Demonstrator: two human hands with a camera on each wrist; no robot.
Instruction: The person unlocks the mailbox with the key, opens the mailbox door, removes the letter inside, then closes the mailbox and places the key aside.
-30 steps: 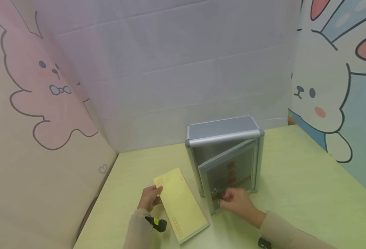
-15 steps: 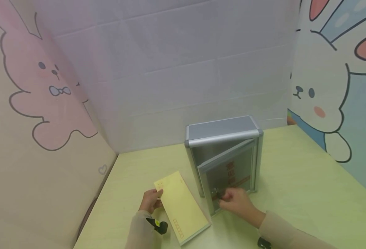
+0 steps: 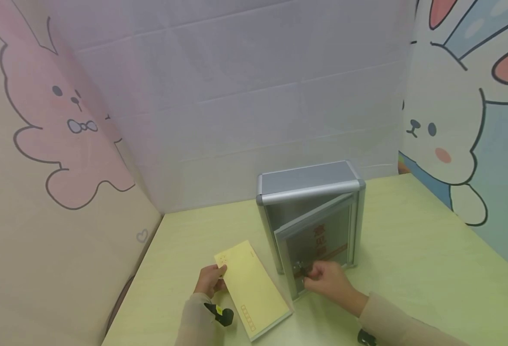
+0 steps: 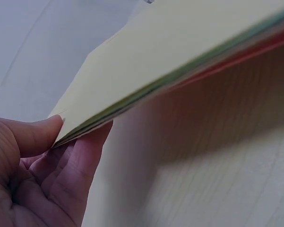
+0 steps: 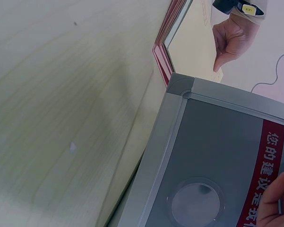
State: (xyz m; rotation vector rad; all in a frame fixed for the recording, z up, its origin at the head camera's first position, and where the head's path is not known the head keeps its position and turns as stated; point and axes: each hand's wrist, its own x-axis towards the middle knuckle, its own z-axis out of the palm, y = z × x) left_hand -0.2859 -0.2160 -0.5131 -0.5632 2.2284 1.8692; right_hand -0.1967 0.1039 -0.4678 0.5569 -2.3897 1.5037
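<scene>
My left hand (image 3: 209, 278) pinches one edge of a stack of envelopes (image 3: 254, 290), thumb on top and fingers underneath. The top envelope is yellow; green and red edges show below it in the left wrist view. A grey metal-framed suggestion box (image 3: 310, 179) stands to the right. Its door (image 3: 329, 235) is swung partly out, with red lettering on it. My right hand (image 3: 329, 281) pinches a small dark thing, seemingly a key (image 3: 305, 271), at the door's lock. The fingers mostly hide it. The box's inside is largely hidden by the door.
Everything stands on a pale yellow-green table (image 3: 414, 259). A white curtain-like wall (image 3: 236, 96) rises behind it, and side panels with printed rabbits (image 3: 448, 115) close off left and right. The door's round clear window (image 5: 196, 205) shows in the right wrist view.
My left hand and the envelopes have sunk slightly toward the person. The right hand, the door and the box look unmoved.
</scene>
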